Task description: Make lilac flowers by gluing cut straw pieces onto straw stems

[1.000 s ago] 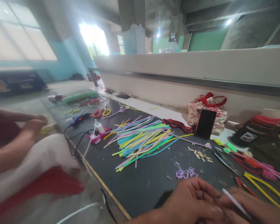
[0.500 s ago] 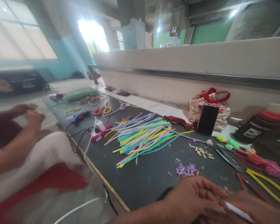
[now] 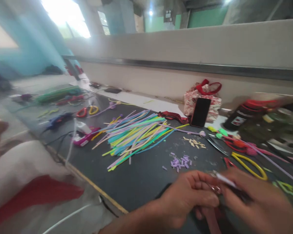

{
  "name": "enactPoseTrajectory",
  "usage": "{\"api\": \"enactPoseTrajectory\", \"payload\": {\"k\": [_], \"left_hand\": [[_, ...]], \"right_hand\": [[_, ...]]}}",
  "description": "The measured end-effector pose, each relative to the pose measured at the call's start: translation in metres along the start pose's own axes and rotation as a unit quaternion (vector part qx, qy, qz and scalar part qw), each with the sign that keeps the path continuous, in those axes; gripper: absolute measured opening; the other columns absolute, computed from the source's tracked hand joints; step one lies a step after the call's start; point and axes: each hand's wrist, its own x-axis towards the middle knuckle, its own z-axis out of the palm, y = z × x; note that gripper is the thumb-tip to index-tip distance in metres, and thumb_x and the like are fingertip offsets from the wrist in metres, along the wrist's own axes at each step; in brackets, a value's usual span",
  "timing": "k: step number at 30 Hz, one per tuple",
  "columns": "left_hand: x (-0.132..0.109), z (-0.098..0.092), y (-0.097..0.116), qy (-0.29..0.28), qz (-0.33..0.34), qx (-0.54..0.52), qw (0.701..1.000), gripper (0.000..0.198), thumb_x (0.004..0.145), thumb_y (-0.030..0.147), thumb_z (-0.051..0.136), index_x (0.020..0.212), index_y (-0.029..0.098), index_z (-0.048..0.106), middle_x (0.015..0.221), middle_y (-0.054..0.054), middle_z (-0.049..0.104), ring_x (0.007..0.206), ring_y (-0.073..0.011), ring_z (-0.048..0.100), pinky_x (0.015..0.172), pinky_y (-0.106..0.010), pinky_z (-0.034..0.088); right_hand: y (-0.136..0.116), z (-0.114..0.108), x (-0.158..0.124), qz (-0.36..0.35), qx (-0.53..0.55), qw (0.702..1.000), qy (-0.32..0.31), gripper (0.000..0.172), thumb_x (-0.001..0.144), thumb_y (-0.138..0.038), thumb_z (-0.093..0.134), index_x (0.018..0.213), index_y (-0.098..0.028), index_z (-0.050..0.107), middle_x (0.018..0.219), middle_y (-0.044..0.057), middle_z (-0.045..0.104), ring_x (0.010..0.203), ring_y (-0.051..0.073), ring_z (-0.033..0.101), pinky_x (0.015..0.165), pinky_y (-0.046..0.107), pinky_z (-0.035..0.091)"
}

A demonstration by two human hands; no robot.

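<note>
Low in the view, my left hand (image 3: 189,196) is closed, thumb against the fingers, with a small shiny piece (image 3: 216,189) at its fingertips. A pinkish strip (image 3: 211,219) hangs below these fingers; how it joins the shiny piece I cannot tell. My right hand (image 3: 261,201), blurred, is closed around a slim white piece (image 3: 224,178) whose tip points toward my left hand. Just beyond the hands lie cut purple bits (image 3: 180,163) and cream bits (image 3: 194,142). A bundle of colored fuzzy stems (image 3: 136,135) is spread farther left.
Metal tweezers (image 3: 217,145) and yellow-handled pliers (image 3: 250,166) lie right of the bits. A phone (image 3: 200,112) leans on a patterned bag (image 3: 189,97), near a black bottle (image 3: 236,117). A magenta glue-gun-like device or socket (image 3: 84,138) sits left. Another person's leg (image 3: 26,165) is beside the table.
The camera view has turned right and down, so the table things sit farther left. My hands have drawn a little apart, and the shiny piece and pinkish strip now show.
</note>
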Motion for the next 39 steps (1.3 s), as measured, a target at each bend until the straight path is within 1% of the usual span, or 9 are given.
{"api": "enactPoseTrajectory", "payload": {"k": [4, 6, 8, 12, 20, 25, 32, 35, 39], "left_hand": [[-0.009, -0.004, 0.010, 0.087, 0.051, -0.008, 0.995, 0.028, 0.058, 0.005, 0.059, 0.084, 0.015, 0.061, 0.070, 0.002, 0.062, 0.043, -0.0019, 0.046, 0.036, -0.012, 0.029], [-0.012, -0.009, 0.015, 0.119, 0.066, -0.007, 0.991, 0.010, 0.063, 0.009, 0.055, 0.071, 0.013, 0.060, 0.061, 0.001, 0.059, 0.043, -0.0033, 0.047, 0.037, -0.013, 0.031], [-0.013, -0.013, 0.018, 0.133, 0.079, -0.008, 0.988, 0.007, 0.065, 0.011, 0.055, 0.069, 0.013, 0.060, 0.059, 0.002, 0.057, 0.044, -0.0040, 0.047, 0.037, -0.013, 0.032], [-0.013, -0.018, 0.018, 0.135, 0.080, -0.004, 0.988, 0.005, 0.071, 0.018, 0.057, 0.075, 0.015, 0.058, 0.063, 0.001, 0.057, 0.044, -0.0045, 0.047, 0.037, -0.013, 0.032], [-0.016, -0.025, 0.017, 0.138, 0.111, 0.072, 0.981, 0.019, 0.069, 0.025, 0.065, 0.065, 0.015, 0.050, 0.054, 0.004, 0.050, 0.040, -0.0024, 0.041, 0.036, -0.012, 0.028], [-0.011, -0.020, 0.011, 0.119, 0.103, 0.041, 0.987, 0.025, 0.077, 0.034, 0.057, 0.063, 0.015, 0.050, 0.055, 0.003, 0.050, 0.041, -0.0033, 0.042, 0.038, -0.013, 0.031], [-0.005, -0.019, 0.015, 0.133, 0.117, -0.020, 0.984, 0.021, 0.079, 0.031, 0.054, 0.066, 0.014, 0.052, 0.057, 0.002, 0.051, 0.046, -0.0055, 0.044, 0.038, -0.014, 0.033], [-0.005, -0.021, 0.016, 0.144, 0.129, -0.029, 0.981, 0.020, 0.080, 0.029, 0.053, 0.067, 0.014, 0.054, 0.059, 0.001, 0.052, 0.047, -0.0061, 0.046, 0.039, -0.014, 0.035], [-0.005, -0.023, 0.019, 0.158, 0.173, -0.072, 0.970, 0.017, 0.082, 0.025, 0.050, 0.073, 0.013, 0.057, 0.068, -0.002, 0.055, 0.056, -0.0081, 0.051, 0.043, -0.016, 0.041]], "right_hand": [[0.010, -0.025, 0.004, 0.091, -0.034, 0.995, 0.000, 0.013, 0.074, -0.024, 0.048, 0.068, -0.022, 0.059, 0.060, -0.002, 0.058, 0.050, 0.013, 0.052, 0.047, 0.022, 0.040], [0.017, -0.028, -0.002, 0.140, -0.009, 0.989, -0.035, 0.014, 0.075, -0.024, 0.046, 0.074, -0.021, 0.060, 0.065, -0.001, 0.059, 0.052, 0.013, 0.050, 0.049, 0.022, 0.039], [0.021, -0.027, -0.008, 0.184, 0.036, 0.978, -0.089, 0.016, 0.076, -0.025, 0.046, 0.076, -0.020, 0.061, 0.064, -0.001, 0.057, 0.052, 0.012, 0.047, 0.049, 0.023, 0.037], [0.025, -0.021, -0.013, 0.255, 0.134, 0.947, -0.141, 0.012, 0.076, -0.028, 0.050, 0.071, -0.019, 0.056, 0.057, -0.005, 0.046, 0.050, 0.010, 0.039, 0.047, 0.021, 0.031], [0.024, -0.016, -0.010, 0.299, 0.278, 0.895, -0.178, 0.018, 0.073, -0.032, 0.057, 0.063, -0.019, 0.050, 0.051, -0.008, 0.039, 0.043, 0.007, 0.032, 0.042, 0.020, 0.023], [0.019, -0.015, -0.008, 0.320, 0.325, 0.874, -0.165, 0.026, 0.078, -0.037, 0.052, 0.067, -0.015, 0.058, 0.057, -0.004, 0.050, 0.039, 0.005, 0.032, 0.039, 0.020, 0.019], [0.028, -0.014, -0.015, 0.330, 0.308, 0.883, -0.128, 0.033, 0.082, -0.036, 0.044, 0.065, -0.014, 0.061, 0.074, 0.004, 0.063, 0.042, 0.006, 0.039, 0.040, 0.021, 0.025], [0.035, -0.017, -0.019, 0.307, 0.238, 0.913, -0.122, 0.026, 0.078, -0.037, 0.052, 0.064, -0.016, 0.058, 0.055, -0.004, 0.051, 0.042, 0.007, 0.037, 0.041, 0.020, 0.026], [0.042, -0.028, -0.027, 0.242, 0.125, 0.957, -0.099, 0.014, 0.072, -0.030, 0.059, 0.065, -0.019, 0.055, 0.057, -0.005, 0.049, 0.053, 0.011, 0.044, 0.049, 0.020, 0.034]]}}
